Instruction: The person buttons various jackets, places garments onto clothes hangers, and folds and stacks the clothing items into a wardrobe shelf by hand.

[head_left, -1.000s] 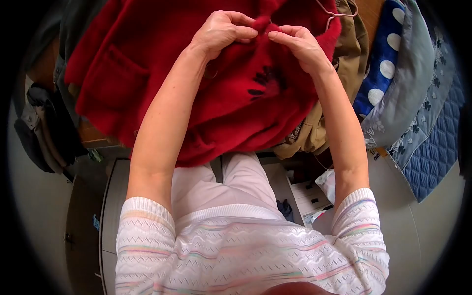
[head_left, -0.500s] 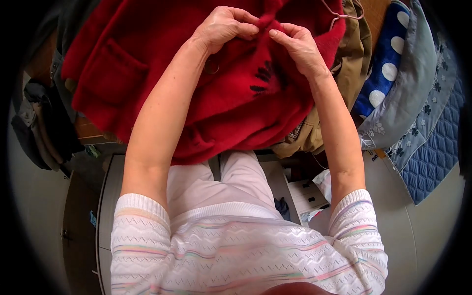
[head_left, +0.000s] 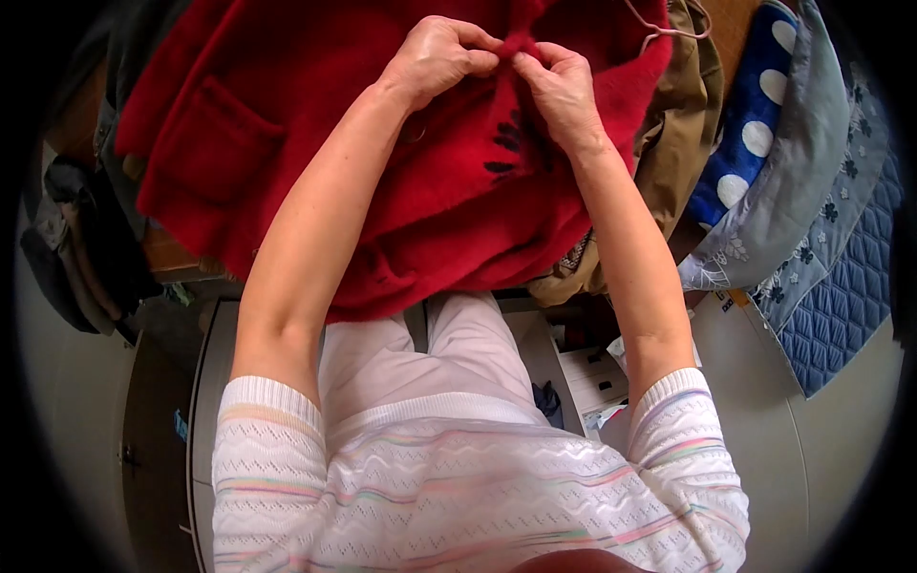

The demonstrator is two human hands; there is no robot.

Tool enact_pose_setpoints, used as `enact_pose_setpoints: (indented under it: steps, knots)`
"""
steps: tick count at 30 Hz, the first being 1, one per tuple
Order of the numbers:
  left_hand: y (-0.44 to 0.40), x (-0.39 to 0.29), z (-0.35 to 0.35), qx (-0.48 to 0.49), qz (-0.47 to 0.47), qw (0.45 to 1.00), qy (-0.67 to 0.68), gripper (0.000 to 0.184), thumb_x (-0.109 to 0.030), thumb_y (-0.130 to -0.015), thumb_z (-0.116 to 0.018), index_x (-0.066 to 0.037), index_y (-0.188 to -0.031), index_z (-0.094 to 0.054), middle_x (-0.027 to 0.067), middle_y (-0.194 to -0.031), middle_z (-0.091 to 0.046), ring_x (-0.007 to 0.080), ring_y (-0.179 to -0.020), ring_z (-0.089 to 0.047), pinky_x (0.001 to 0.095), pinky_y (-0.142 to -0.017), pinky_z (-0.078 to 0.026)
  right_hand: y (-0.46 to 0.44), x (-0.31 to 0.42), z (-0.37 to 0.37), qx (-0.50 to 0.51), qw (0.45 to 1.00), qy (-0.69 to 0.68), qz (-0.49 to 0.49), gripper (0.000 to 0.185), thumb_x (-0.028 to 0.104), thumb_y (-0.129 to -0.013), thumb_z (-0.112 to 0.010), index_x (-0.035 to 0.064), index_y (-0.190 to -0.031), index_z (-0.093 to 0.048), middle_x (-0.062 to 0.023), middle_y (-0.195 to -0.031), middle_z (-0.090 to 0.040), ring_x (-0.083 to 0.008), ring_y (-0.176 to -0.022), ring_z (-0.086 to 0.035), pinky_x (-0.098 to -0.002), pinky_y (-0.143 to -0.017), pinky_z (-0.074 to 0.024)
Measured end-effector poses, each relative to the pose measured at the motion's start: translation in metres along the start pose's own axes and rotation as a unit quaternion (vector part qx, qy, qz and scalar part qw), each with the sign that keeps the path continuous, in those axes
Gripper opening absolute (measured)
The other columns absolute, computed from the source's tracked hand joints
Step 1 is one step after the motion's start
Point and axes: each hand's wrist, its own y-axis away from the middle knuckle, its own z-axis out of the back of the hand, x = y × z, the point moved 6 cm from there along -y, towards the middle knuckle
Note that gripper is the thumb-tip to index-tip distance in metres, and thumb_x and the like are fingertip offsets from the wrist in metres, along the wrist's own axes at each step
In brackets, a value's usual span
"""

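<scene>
A red fuzzy coat (head_left: pixel 382 210) with a pocket and a dark leaf-like pattern lies spread out before me. My left hand (head_left: pixel 444 59) pinches the front edge of the coat near the top of the view. Right across from it, my right hand (head_left: pixel 562 84) is closed on the same bunched strip of red cloth, thumb pressed on it. The fingertips of both hands nearly meet. Whether a button sits between them is hidden by fingers and cloth.
A pink hanger (head_left: pixel 659 33) shows at the coat's upper right. Beside it lie a tan garment (head_left: pixel 680 124), a blue cloth with white dots (head_left: pixel 755 138) and a quilted blue cloth (head_left: pixel 841 306). Dark clothes (head_left: pixel 81 239) hang at left. An open drawer (head_left: pixel 583 377) is below.
My right hand and forearm have shifted slightly left, closer to my left hand. The coat's left side has slid a little leftward. Both hands keep their pinch.
</scene>
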Motion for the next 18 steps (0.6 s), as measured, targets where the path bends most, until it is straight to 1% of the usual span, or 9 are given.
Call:
enact_pose_setpoints:
  steps: [2,6,9,11,13,14,15,17,18]
  knots:
    - [-0.003,0.005,0.002,-0.008,-0.008,1.0,-0.001,0.028,-0.006,-0.069,-0.062,0.004,-0.095,-0.063,0.0088,-0.076,-0.064,0.0127,-0.069,-0.059,0.0232,-0.064,-0.048,-0.005,0.0,0.004,0.018,0.996,0.084,-0.011,0.015,0.012,-0.078,-0.058,-0.0019,-0.083,-0.063,-0.0016,-0.066,-0.06,-0.0062,-0.057,-0.049,-0.0226,-0.051,-0.0419]
    - [0.0,0.002,-0.001,-0.005,0.008,1.0,0.002,0.027,-0.008,-0.071,-0.06,0.003,-0.096,-0.062,0.009,-0.077,-0.064,0.0126,-0.071,-0.06,0.0235,-0.065,-0.048,-0.008,0.021,0.013,0.09,0.957,0.276,-0.006,0.019,0.018,-0.077,-0.06,0.0003,-0.082,-0.064,-0.004,-0.066,-0.061,-0.0089,-0.058,-0.052,-0.0251,-0.055,-0.0441]
    - [0.004,-0.001,-0.002,-0.01,0.022,0.999,0.03,0.027,-0.008,-0.072,-0.059,0.002,-0.097,-0.062,0.0092,-0.078,-0.064,0.0126,-0.072,-0.06,0.0237,-0.067,-0.048,-0.002,0.059,0.066,-0.072,0.964,0.24,0.092,0.019,0.02,-0.076,-0.062,0.0018,-0.079,-0.065,-0.0036,-0.067,-0.062,-0.0102,-0.061,-0.055,-0.0266,-0.061,-0.0458]
    - [0.006,-0.004,-0.002,-0.007,0.022,0.999,0.034,0.027,-0.009,-0.073,-0.059,0.002,-0.097,-0.062,0.0093,-0.079,-0.064,0.0126,-0.073,-0.061,0.0239,-0.069,-0.048,0.004,0.073,0.127,-0.244,0.919,0.282,0.127,0.026,0.024,-0.074,-0.066,0.0011,-0.085,-0.064,-0.0061,-0.073,-0.064,-0.0107,-0.068,-0.058,-0.0271,-0.065,-0.0465]
    - [0.006,-0.005,-0.003,0.011,0.024,0.999,0.023,0.028,-0.011,-0.077,-0.059,0.002,-0.102,-0.06,0.0097,-0.085,-0.063,0.013,-0.077,-0.06,0.0237,-0.072,-0.048,-0.007,0.04,0.184,-0.306,0.886,0.332,0.106,0.037,0.028,-0.071,-0.07,-0.0008,-0.093,-0.061,-0.0081,-0.081,-0.063,-0.0117,-0.072,-0.058,-0.0273,-0.067,-0.0467]
    - [0.006,-0.006,-0.003,0.02,0.024,0.999,0.015,0.029,-0.012,-0.079,-0.059,0.003,-0.104,-0.059,0.0099,-0.088,-0.063,0.0131,-0.08,-0.059,0.0236,-0.073,-0.048,-0.011,0.017,0.199,-0.306,0.912,0.273,0.033,0.046,0.032,-0.069,-0.072,-0.001,-0.098,-0.058,-0.0084,-0.088,-0.062,-0.014,-0.075,-0.058,-0.0275,-0.069,-0.0467]
    - [0.007,-0.006,-0.004,0.019,0.027,0.999,0.03,0.03,-0.012,-0.079,-0.059,0.003,-0.105,-0.058,0.0098,-0.089,-0.063,0.013,-0.08,-0.059,0.0235,-0.073,-0.048,0.001,0.012,0.183,-0.266,0.944,0.129,-0.143,0.049,0.035,-0.07,-0.072,0.0017,-0.103,-0.057,-0.0053,-0.09,-0.061,-0.0161,-0.074,-0.057,-0.0286,-0.07,-0.0465]
    - [0.009,-0.009,-0.003,0.017,0.033,0.998,0.054,0.03,-0.012,-0.079,-0.058,0.003,-0.106,-0.058,0.0094,-0.091,-0.062,0.0127,-0.079,-0.059,0.0231,-0.072,-0.048,0.0,0.008,0.149,-0.143,0.984,-0.015,-0.102,0.054,0.036,-0.071,-0.072,0.0037,-0.11,-0.053,-0.0039,-0.091,-0.059,-0.0167,-0.076,-0.057,-0.0298,-0.071,-0.0461]
    - [0.014,-0.016,-0.002,0.016,0.034,0.998,0.04,0.029,-0.012,-0.08,-0.058,0.003,-0.105,-0.058,0.009,-0.092,-0.062,0.0122,-0.078,-0.059,0.0226,-0.07,-0.047,0.004,0.009,0.139,-0.12,0.986,-0.02,-0.114,0.054,0.035,-0.072,-0.071,0.0033,-0.111,-0.052,-0.0041,-0.092,-0.059,-0.0164,-0.077,-0.056,-0.0301,-0.072,-0.0459]
